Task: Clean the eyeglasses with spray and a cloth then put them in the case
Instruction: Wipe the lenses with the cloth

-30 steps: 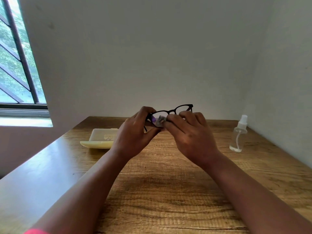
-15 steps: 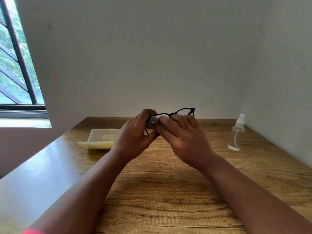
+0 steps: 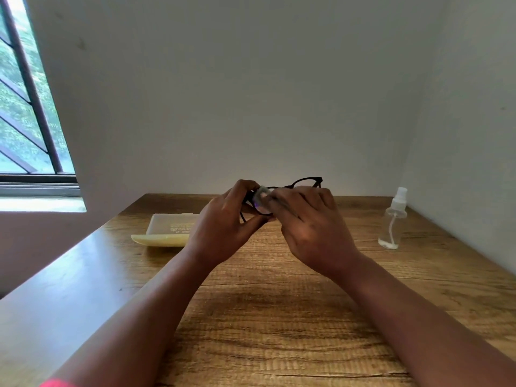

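Observation:
Black-framed eyeglasses (image 3: 305,181) are held up above the middle of the wooden table (image 3: 279,317). My left hand (image 3: 223,230) grips their left end between thumb and fingers. My right hand (image 3: 312,227) pinches a small grey cloth (image 3: 262,194) against the left lens. The right lens rim sticks out above my right hand. A pale yellow glasses case (image 3: 167,230) lies open on the table to the left. A clear spray bottle (image 3: 392,220) with a white nozzle stands at the right.
A white wall closes off the table at the back and on the right. A barred window (image 3: 25,107) sits at the left above a sill. The table's left edge runs diagonally toward me.
The cloth in my right hand has slid over the left lens toward its outer end. The glasses have stayed raised in my left hand.

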`<action>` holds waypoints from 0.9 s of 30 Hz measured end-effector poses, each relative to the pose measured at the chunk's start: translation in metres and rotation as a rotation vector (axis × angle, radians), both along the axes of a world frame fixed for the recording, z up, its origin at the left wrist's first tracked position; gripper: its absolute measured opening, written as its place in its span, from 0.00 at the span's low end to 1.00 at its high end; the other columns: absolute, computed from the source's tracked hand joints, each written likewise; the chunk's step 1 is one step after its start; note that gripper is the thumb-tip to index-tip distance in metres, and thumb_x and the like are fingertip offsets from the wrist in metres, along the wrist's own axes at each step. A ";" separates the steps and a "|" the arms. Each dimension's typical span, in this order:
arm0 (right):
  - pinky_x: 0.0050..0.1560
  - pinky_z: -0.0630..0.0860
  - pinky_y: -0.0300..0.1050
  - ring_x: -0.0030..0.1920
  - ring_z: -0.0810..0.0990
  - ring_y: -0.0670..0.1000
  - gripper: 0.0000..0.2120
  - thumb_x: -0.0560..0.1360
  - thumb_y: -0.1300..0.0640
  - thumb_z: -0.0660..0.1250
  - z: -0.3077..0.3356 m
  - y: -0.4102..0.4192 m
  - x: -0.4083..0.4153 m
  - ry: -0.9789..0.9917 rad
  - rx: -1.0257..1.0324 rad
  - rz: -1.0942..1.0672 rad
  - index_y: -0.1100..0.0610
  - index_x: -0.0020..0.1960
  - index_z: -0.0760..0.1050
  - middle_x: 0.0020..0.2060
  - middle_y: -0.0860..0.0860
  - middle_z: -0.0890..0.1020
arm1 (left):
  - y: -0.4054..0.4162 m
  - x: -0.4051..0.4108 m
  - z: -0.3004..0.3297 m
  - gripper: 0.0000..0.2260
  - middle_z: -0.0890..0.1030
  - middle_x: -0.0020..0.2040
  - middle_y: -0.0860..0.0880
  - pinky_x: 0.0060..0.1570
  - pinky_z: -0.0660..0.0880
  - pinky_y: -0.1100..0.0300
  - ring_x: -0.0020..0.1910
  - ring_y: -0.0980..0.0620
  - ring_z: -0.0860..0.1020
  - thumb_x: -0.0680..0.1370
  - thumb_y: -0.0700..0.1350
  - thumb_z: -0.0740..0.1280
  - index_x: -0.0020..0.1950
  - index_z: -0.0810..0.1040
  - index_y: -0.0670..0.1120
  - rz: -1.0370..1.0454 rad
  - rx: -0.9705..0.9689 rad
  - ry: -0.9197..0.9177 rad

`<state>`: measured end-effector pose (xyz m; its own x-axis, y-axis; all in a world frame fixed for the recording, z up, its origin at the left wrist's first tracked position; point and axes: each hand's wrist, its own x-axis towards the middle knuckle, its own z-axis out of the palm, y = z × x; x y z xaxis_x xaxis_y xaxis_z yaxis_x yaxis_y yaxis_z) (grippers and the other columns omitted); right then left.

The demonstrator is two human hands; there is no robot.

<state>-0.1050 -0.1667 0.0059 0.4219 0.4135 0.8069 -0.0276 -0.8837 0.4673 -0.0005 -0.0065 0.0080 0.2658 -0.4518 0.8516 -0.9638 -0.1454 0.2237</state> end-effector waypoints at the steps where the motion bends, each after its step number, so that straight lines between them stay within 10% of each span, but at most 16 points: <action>1: 0.52 0.70 0.51 0.55 0.75 0.54 0.18 0.78 0.62 0.61 -0.001 0.003 0.001 0.016 -0.024 0.025 0.58 0.66 0.77 0.58 0.52 0.80 | 0.000 0.001 -0.001 0.21 0.82 0.49 0.51 0.39 0.80 0.49 0.44 0.52 0.83 0.74 0.57 0.68 0.60 0.71 0.45 0.010 0.007 -0.013; 27: 0.56 0.67 0.51 0.55 0.75 0.53 0.19 0.81 0.62 0.56 -0.002 0.002 0.004 -0.105 -0.076 -0.069 0.55 0.69 0.74 0.57 0.49 0.80 | 0.000 -0.003 0.002 0.24 0.83 0.48 0.55 0.42 0.81 0.51 0.47 0.57 0.84 0.74 0.58 0.68 0.65 0.68 0.49 0.014 -0.014 0.031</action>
<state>-0.1010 -0.1643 0.0043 0.3664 0.4479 0.8156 -0.1395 -0.8402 0.5241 -0.0033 -0.0068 0.0097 0.2988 -0.4357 0.8490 -0.9541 -0.1558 0.2558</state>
